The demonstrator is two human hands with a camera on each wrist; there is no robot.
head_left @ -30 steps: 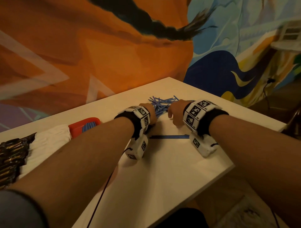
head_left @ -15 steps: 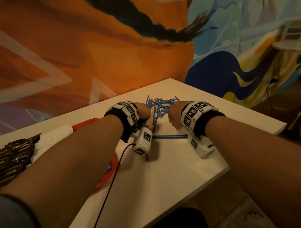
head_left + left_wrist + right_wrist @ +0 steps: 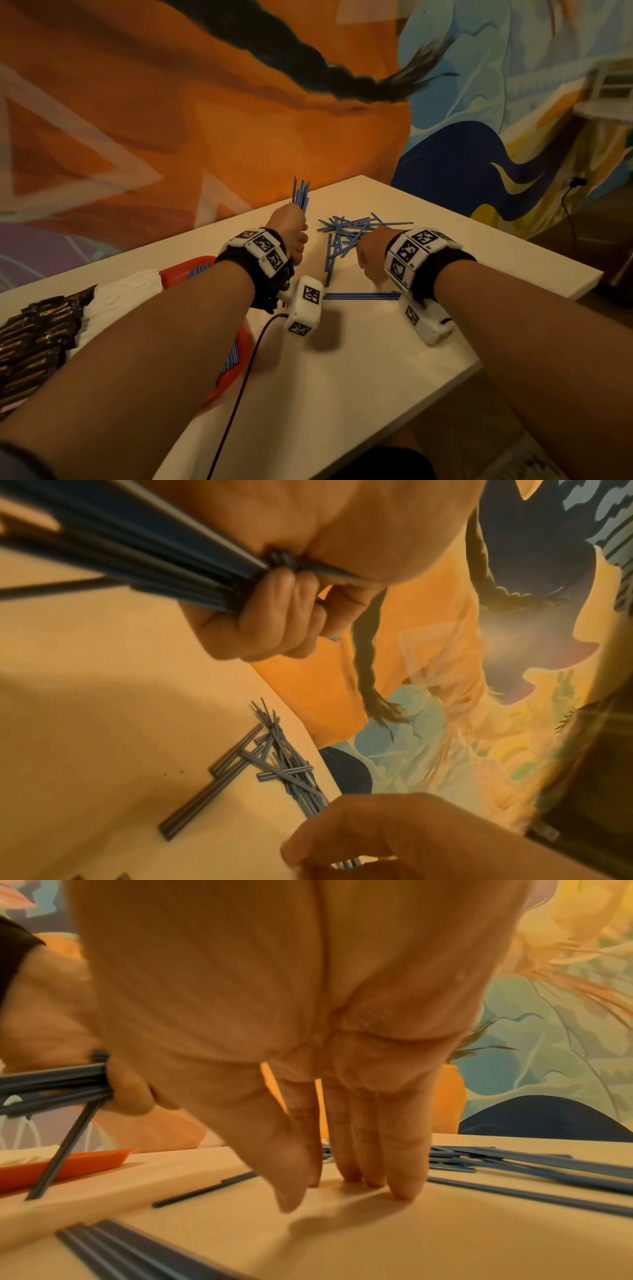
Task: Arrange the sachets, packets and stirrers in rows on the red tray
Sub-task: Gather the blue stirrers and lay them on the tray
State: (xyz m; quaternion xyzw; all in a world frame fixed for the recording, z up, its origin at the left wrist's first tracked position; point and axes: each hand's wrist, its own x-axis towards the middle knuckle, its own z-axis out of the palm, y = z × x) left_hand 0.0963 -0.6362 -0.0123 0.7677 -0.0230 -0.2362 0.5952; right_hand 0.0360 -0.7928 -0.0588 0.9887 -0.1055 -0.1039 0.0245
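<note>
My left hand grips a bundle of blue stirrers and holds it upright above the table; in the left wrist view my fingers curl round the bundle. A loose pile of stirrers lies between my hands. My right hand is beside the pile, its straight fingertips touching the table and holding nothing. A short aligned row of stirrers lies just in front of it. The red tray sits at the left, partly hidden by my left arm.
On the tray lie white sachets, dark packets and some stirrers. A black cable runs from my left wrist over the white table. The table's right edge is close to my right forearm. A painted wall stands behind.
My left hand has risen off the table with the stirrer bundle, turning it upright. My right hand has stayed by the pile.
</note>
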